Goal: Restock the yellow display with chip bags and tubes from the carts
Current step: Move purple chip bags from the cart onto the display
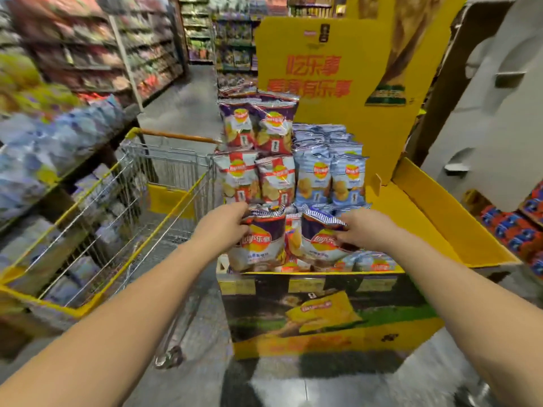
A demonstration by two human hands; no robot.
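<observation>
The yellow display (458, 227) is an open cardboard bin with a tall yellow backboard. Stacks of purple, red and blue chip bags fill its left half. My left hand (223, 227) grips the top edge of a purple chip bag (264, 248) at the bin's front left corner. My right hand (367, 227) grips the top of a second purple chip bag (320, 245) beside it. Both bags stand upright at the front row. The right half of the bin floor is bare yellow cardboard.
A wire cart (123, 207) with yellow trim stands left of the display, with bags along its left side. Store shelves (88, 54) line the aisle on the left. A grey cardboard stand (499, 113) and red-blue packs (514, 230) sit to the right.
</observation>
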